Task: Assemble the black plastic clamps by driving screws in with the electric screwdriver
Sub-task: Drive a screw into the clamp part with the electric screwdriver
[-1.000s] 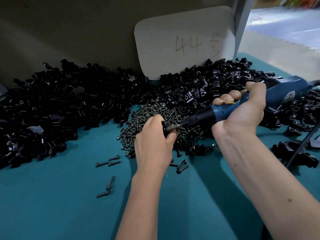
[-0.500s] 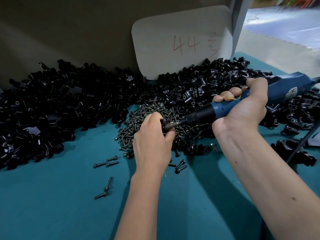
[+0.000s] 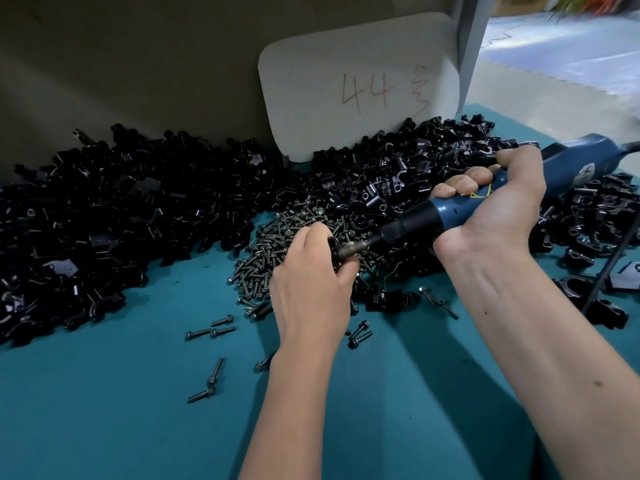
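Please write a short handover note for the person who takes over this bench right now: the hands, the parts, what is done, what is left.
Left hand holds a black clamp above the screw pile.
Right hand grips the electric screwdriver; its bit points into the clamp.
Loose clamp parts are heaped along the back of the teal table; stray screws lie nearer.
Done: one screw being driven; its depth is hidden.
Left: finish it, then the heaps.

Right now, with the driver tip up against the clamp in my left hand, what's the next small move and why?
Probably keep the clamp steady and press the electric screwdriver straight in to run the screw home. The left hand grips the clamp above the screw pile, the right hand holds the driver, and its bit already meets the clamp. How far the screw is seated is hidden.
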`<action>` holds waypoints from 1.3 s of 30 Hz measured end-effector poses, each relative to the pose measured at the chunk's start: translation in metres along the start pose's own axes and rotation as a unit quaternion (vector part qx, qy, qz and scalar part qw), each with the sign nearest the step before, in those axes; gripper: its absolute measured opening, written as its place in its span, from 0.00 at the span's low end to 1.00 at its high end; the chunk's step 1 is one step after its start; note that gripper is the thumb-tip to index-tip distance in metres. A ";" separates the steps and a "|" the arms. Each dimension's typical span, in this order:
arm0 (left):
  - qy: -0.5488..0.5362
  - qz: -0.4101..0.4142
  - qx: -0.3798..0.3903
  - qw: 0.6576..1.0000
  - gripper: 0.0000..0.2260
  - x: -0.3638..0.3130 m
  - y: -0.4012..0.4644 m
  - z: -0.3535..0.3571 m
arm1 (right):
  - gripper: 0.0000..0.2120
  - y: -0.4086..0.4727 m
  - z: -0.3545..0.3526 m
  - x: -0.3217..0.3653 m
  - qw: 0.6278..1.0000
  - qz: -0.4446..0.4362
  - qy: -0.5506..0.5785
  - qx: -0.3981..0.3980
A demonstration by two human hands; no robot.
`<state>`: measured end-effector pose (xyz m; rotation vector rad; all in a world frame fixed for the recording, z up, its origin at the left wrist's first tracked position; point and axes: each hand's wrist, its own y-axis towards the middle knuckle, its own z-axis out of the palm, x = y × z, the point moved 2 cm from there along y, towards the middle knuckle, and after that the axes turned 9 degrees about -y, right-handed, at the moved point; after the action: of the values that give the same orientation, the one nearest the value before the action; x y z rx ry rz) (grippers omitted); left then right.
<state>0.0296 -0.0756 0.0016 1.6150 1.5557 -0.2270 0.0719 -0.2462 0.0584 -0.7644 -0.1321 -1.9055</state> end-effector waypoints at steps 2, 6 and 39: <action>0.003 0.010 0.005 1.000 0.11 -0.001 0.001 0.000 | 0.13 0.002 -0.001 0.001 1.000 0.004 -0.001 0.006; 0.012 0.011 0.016 1.000 0.16 0.003 0.001 0.001 | 0.12 0.001 -0.004 0.002 1.000 0.001 0.000 -0.002; -0.052 -0.005 -0.094 0.994 0.16 0.027 0.012 -0.034 | 0.21 -0.004 0.006 0.008 0.996 -0.004 0.039 0.078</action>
<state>0.0315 -0.0317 0.0104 1.4273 1.4593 -0.1623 0.0685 -0.2483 0.0687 -0.5844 -0.2333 -1.9043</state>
